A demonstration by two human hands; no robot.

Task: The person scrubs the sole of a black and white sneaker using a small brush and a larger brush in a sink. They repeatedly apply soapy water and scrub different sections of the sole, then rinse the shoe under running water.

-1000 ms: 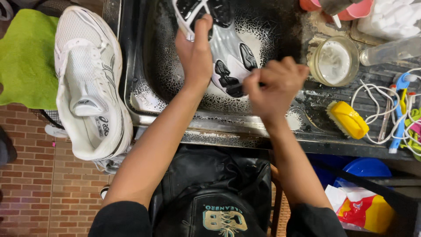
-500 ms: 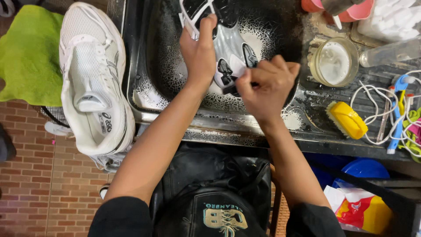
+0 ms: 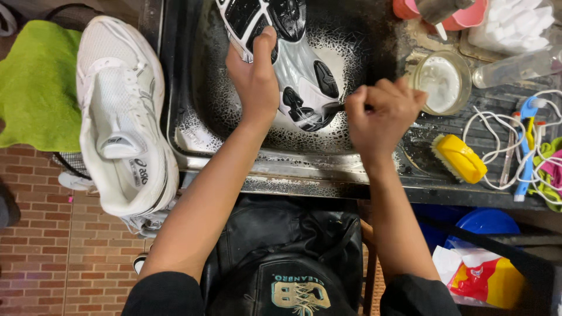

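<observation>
The head view looks straight down on a dark metal sink [image 3: 193,134] filling the upper middle of the frame, its floor streaked with white foam. Sole-up in the basin lies a shoe [image 3: 293,64] with a black, white and silver tread, running from the top edge down toward the centre. The left hand [image 3: 254,82] lies over the shoe's left side, fingers curled round its edge and grasping it. The right hand [image 3: 383,117], just right of centre, is clenched in a fist round a thin dark handle [image 3: 335,107] whose tip touches the heel end of the sole; what kind of tool it is I cannot tell.

On the wet counter right of the basin, a round clear bowl [image 3: 440,81] holds a whitish, soapy liquid. Above it, at the top edge, a pink cup [image 3: 462,16] has a tool standing in it, and in the upper right corner a clear tub [image 3: 515,26] is full of white lumps. A yellow scrubbing brush [image 3: 459,158] lies at the right, near white laces [image 3: 503,146] and a blue brush [image 3: 527,146].

At the left of the frame a second white shoe [image 3: 120,117] rests upright on the sink's rim, beside a green cloth [image 3: 35,82] in the upper left. A black apron [image 3: 281,257] fills the bottom centre.
</observation>
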